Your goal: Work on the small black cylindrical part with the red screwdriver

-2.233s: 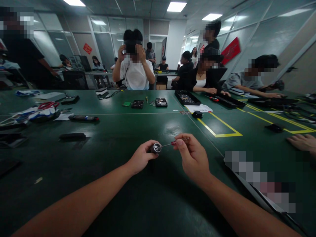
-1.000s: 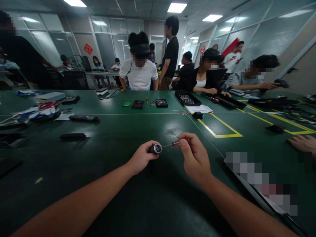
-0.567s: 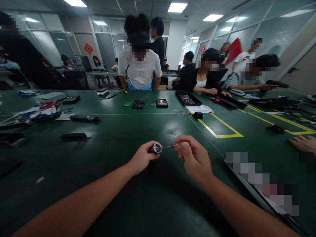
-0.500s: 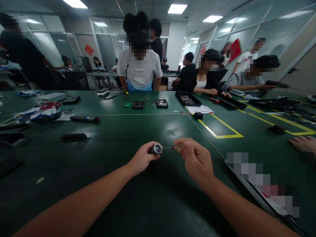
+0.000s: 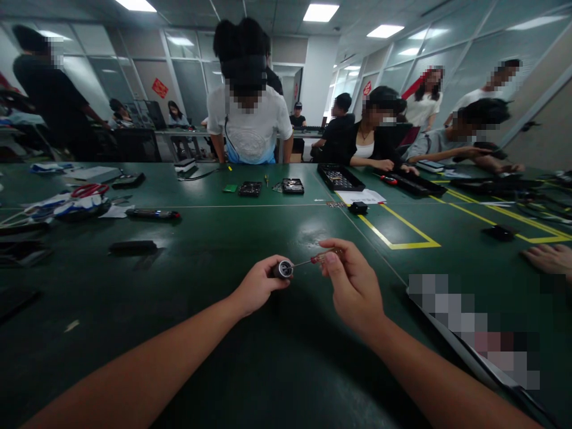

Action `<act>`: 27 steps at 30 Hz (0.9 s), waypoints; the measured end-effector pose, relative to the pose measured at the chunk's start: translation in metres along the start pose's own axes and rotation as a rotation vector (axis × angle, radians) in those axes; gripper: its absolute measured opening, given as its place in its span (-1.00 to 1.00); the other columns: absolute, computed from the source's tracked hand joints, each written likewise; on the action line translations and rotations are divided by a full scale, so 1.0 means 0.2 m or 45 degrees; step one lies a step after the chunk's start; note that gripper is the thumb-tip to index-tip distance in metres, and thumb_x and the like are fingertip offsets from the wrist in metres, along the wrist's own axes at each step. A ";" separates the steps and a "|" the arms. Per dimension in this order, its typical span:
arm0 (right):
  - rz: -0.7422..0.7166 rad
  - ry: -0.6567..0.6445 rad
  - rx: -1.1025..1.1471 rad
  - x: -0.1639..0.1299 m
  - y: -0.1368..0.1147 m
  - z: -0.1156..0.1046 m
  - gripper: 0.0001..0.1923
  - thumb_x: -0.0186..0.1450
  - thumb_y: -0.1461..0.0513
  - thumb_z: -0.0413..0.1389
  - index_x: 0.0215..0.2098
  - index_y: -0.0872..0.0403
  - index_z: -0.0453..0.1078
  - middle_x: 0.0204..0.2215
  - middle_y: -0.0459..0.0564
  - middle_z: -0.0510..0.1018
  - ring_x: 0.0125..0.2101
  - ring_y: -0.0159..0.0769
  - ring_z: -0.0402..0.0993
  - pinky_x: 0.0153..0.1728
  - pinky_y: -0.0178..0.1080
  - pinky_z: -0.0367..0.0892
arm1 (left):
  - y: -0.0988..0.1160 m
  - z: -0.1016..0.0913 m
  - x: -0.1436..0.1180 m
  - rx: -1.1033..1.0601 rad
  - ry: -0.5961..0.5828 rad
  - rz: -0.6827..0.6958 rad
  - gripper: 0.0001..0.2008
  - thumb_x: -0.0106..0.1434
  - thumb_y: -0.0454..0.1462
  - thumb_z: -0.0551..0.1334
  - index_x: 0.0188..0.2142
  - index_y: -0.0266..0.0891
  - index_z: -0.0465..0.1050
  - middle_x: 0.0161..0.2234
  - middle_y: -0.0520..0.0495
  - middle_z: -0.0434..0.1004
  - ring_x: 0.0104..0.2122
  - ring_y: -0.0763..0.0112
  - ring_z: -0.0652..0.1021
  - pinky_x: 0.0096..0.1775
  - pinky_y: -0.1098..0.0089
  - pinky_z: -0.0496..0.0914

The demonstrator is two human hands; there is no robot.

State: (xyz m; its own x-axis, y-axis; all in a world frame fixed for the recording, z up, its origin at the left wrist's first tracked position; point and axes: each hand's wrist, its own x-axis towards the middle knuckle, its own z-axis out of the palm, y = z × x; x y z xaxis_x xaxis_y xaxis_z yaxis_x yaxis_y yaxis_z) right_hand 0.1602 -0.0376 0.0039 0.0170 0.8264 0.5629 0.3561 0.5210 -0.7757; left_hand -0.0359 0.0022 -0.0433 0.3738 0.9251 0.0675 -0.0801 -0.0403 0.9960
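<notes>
The person's two hands are apart above the green table (image 5: 277,375), each closed on something. The left hand (image 5: 259,287) grips a short dark cylinder (image 5: 283,270) between thumb and fingers, its pale-rimmed open end turned toward the viewer. The right hand (image 5: 355,283) pinches the handle of a small screwdriver (image 5: 315,259) with a red collar. Its thin shaft spans the gap between the hands and slopes down leftward to the cylinder's open end; how far the tip goes in cannot be told.

Straight beyond the hands, well apart from them, lie two dark open units, the left one (image 5: 249,189) beside a green card (image 5: 230,188), the other (image 5: 292,186) further right. Past the right hand are a small black block (image 5: 358,208), a white sheet (image 5: 369,197) and a black tray (image 5: 342,177) of small parts. Beyond the left hand, off to its left, rest a long dark object (image 5: 133,248) and, further away, a dark rod-like tool (image 5: 152,214) with a red end. Far right of the right hand, a co-worker's hand (image 5: 547,258) lies on the table. Across it stands a person in a white shirt (image 5: 250,122).
</notes>
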 end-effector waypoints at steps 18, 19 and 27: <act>-0.063 0.037 -0.092 0.01 -0.06 -0.02 -0.80 0.45 0.13 0.08 -0.25 -0.01 0.52 -0.48 -0.10 0.62 -0.48 -0.28 0.54 -0.46 -0.22 0.35 | 0.01 0.00 0.00 0.040 -0.008 0.016 -0.72 0.04 -0.39 0.36 -0.20 -0.24 0.50 -0.27 -0.01 0.50 -0.19 0.29 0.48 -0.03 0.27 0.29; -0.058 0.053 -0.075 0.01 -0.05 -0.01 -0.84 0.45 0.15 0.09 -0.21 -0.01 0.50 -0.45 -0.09 0.62 -0.45 -0.27 0.55 -0.43 -0.22 0.36 | 0.00 0.00 0.00 0.048 -0.006 0.015 -0.72 0.05 -0.38 0.36 -0.20 -0.24 0.50 -0.27 -0.01 0.49 -0.19 0.29 0.48 -0.03 0.26 0.29; 0.029 0.010 -0.015 0.00 -0.01 0.00 -0.78 0.49 0.11 0.01 -0.18 0.00 0.44 -0.46 -0.12 0.52 -0.47 -0.31 0.43 -0.43 -0.23 0.29 | -0.01 0.00 0.01 0.095 -0.013 0.019 -0.70 0.03 -0.36 0.36 -0.19 -0.23 0.49 -0.27 -0.02 0.49 -0.19 0.27 0.47 -0.04 0.26 0.29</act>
State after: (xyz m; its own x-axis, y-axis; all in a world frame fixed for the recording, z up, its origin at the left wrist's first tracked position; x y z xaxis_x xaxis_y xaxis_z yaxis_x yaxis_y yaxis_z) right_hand 0.1601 -0.0389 0.0067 0.0327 0.8361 0.5476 0.3667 0.4996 -0.7848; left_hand -0.0354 0.0032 -0.0449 0.3821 0.9204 0.0830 -0.0171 -0.0827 0.9964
